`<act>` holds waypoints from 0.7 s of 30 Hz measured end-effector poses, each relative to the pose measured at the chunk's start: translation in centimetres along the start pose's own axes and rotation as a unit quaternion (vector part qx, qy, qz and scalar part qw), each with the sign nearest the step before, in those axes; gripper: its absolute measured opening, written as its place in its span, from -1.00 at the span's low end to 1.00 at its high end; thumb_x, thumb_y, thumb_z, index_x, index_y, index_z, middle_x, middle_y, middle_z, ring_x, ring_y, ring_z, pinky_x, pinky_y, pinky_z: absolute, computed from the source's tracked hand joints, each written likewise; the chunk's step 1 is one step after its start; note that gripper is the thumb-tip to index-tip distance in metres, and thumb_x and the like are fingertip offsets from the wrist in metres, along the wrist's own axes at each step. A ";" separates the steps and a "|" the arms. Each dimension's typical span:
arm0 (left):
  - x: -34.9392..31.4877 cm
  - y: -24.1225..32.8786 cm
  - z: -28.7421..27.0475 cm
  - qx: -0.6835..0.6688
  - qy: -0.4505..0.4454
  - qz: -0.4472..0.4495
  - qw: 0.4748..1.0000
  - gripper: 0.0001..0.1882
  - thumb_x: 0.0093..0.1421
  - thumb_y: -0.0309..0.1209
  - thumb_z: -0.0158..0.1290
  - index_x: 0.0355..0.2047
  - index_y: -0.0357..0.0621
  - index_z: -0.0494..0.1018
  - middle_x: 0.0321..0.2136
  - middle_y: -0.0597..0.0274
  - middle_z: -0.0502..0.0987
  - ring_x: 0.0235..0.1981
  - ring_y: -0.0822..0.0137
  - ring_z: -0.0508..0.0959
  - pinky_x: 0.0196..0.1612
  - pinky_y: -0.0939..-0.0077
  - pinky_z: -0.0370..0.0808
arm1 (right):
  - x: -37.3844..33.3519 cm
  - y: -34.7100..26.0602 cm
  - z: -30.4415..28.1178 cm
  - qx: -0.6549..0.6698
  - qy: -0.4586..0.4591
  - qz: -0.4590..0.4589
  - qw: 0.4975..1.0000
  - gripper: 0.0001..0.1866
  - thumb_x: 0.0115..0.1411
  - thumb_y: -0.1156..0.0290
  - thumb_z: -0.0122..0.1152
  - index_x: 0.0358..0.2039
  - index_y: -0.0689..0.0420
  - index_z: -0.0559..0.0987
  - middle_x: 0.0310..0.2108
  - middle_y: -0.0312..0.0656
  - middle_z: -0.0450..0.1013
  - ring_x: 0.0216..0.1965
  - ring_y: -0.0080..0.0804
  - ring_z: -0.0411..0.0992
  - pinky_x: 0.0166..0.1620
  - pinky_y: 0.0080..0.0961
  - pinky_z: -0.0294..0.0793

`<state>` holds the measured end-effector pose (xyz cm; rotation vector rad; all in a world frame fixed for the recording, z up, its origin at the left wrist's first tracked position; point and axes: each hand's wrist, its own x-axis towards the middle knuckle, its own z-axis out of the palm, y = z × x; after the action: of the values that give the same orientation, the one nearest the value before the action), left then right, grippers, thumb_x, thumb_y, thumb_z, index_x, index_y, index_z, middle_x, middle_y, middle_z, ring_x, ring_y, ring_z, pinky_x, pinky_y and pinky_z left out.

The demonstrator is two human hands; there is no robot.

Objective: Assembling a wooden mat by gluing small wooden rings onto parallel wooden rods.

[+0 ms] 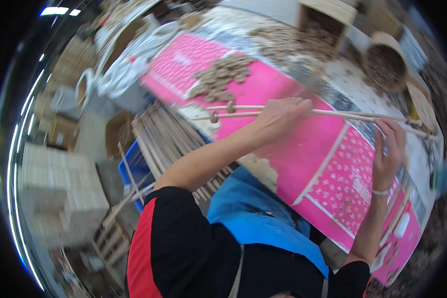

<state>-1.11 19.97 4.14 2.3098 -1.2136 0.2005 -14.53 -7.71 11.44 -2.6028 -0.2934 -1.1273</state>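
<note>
Two thin pale wooden rods [342, 114] lie nearly side by side above the pink-covered table. My left hand [286, 118] is closed around them near their middle. Toward their right ends, the bent fingers of my right hand [390, 146] cross in front of the lower rod and appear to grip it; the fingertips are partly blurred. Small wooden pieces [213, 116] sit on the rods near the left ends, and another small wooden piece [413, 121] shows near the right ends. Beyond my left hand, a pile of small wooden pieces [221, 77] rests on the pink sheet [303, 159].
A blue crate [129, 166] of long wooden sticks [164, 139] stands left of the table. Far right are a tub [385, 62] of small pieces and a wooden box [328, 12]. A white bottle [401, 226] lies near my right forearm. Stacked pale boards [59, 174] stand at left.
</note>
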 end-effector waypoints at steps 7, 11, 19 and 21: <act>-30.7 -4.6 -13.0 0.050 0.373 -0.368 0.850 -0.82 0.36 -0.50 -0.06 -0.07 -0.18 0.46 -0.45 0.11 0.46 -0.43 0.17 0.51 -0.31 0.38 0.44 | 3.5 -12.4 6.1 0.178 -0.053 -0.046 0.981 -0.85 0.22 0.59 0.22 -0.19 0.22 0.65 -0.20 -0.12 0.53 -0.12 -0.22 0.47 -0.03 -0.36 0.42; -47.1 -7.0 -11.7 0.111 0.435 -0.540 0.712 -0.82 0.44 -0.33 -0.08 -0.25 -0.15 0.43 -0.58 0.27 0.39 -0.59 0.37 0.41 -0.48 0.41 0.33 | 3.8 -17.5 10.4 0.225 -0.141 -0.070 0.962 -0.87 0.22 0.58 0.22 -0.23 0.22 0.65 -0.21 -0.12 0.53 -0.14 -0.22 0.47 -0.04 -0.36 0.43; -65.5 -16.5 -0.4 -0.153 0.515 -0.678 0.502 -0.81 0.42 -0.37 -0.02 -0.37 -0.11 0.41 -0.61 0.36 0.44 -0.67 0.59 0.38 -0.67 0.68 0.31 | 3.0 -21.5 15.3 0.222 -0.252 -0.106 0.936 -0.85 0.14 0.61 0.24 -0.26 0.21 0.65 -0.24 -0.14 0.53 -0.14 -0.18 0.47 -0.05 -0.32 0.44; -67.1 -18.5 1.1 -0.189 0.511 -0.697 0.466 -0.83 0.43 -0.38 -0.03 -0.34 -0.11 0.43 -0.60 0.35 0.43 -0.66 0.57 0.40 -0.66 0.67 0.33 | 2.7 -21.3 15.5 0.196 -0.275 -0.078 0.938 -0.86 0.14 0.61 0.24 -0.26 0.21 0.65 -0.25 -0.14 0.54 -0.14 -0.18 0.47 -0.05 -0.32 0.44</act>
<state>-25.79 76.66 -27.79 1.4667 1.1869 0.4828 -8.58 17.77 7.19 -2.4952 -0.7662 -0.2994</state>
